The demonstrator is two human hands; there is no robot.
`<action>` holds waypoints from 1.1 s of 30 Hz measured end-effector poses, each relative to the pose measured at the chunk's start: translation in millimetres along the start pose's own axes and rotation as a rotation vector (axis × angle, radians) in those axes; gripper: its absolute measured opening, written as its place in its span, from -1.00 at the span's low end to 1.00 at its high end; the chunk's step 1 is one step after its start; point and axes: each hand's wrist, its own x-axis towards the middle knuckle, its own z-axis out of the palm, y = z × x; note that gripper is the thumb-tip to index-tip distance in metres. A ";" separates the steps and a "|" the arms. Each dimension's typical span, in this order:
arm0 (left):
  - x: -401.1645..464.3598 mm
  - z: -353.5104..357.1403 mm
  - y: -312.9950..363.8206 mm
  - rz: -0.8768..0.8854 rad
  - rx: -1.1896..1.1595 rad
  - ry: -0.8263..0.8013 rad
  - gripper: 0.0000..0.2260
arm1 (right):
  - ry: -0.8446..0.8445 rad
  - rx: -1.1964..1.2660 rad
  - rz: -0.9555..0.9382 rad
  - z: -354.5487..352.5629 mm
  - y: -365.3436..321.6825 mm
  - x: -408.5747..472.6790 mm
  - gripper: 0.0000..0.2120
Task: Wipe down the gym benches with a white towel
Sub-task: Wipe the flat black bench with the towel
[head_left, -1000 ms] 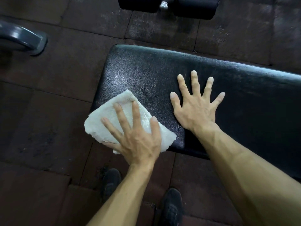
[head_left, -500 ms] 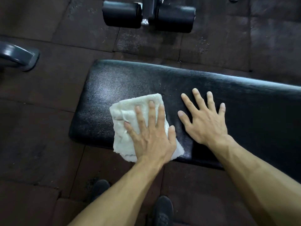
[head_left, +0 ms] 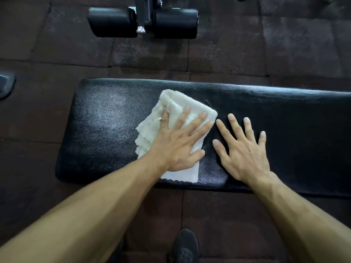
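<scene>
Since the earlier frames the white towel has travelled from the bench's left near corner toward the middle of the pad, and it now lies just beside the right hand. The left hand has gone with it, its fingers now angled up and to the right.

Left hand: flat on the towel, fingers straight and spread, palm pressing the cloth down onto the bench. No curl or pinch visible. The index fingertip comes close to the right hand's index fingertip; contact cannot be judged.

Right hand: flat on the bare black upholstery, fingers straight and splayed, holding nothing.

Towel: folded in several layers, layered edges showing at its left side, one corner reaching the near edge of the pad. It rests wholly on the bench top.

Bench: black textured vinyl, running left to right across the view, with a glossy sheen left of the towel.

Surroundings: dark rubber floor tiles; two black foam roller pads on a frame beyond the bench; one dark shoe on the floor below, between the forearms.
</scene>
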 end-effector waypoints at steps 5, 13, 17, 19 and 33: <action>-3.9 -4.5 -25.3 0.222 0.058 0.048 -0.30 | -0.031 0.012 0.054 2.2 3.5 -18.7 -0.40; -80.4 -33.0 -100.0 -0.249 -0.124 -0.036 0.05 | 0.115 0.135 -0.065 -33.9 -87.2 6.1 -0.41; -88.3 -37.5 -130.9 -0.294 -0.066 -0.217 0.17 | 0.074 0.098 -0.090 -37.6 -147.5 28.1 -0.23; -85.4 -33.4 -134.6 -0.297 -0.085 -0.266 0.20 | -0.006 0.110 -0.020 -25.5 -159.5 34.5 -0.13; -88.4 -18.5 -142.7 -0.275 -0.126 -0.352 0.31 | 0.059 0.082 -0.089 -2.4 -159.3 16.0 -0.01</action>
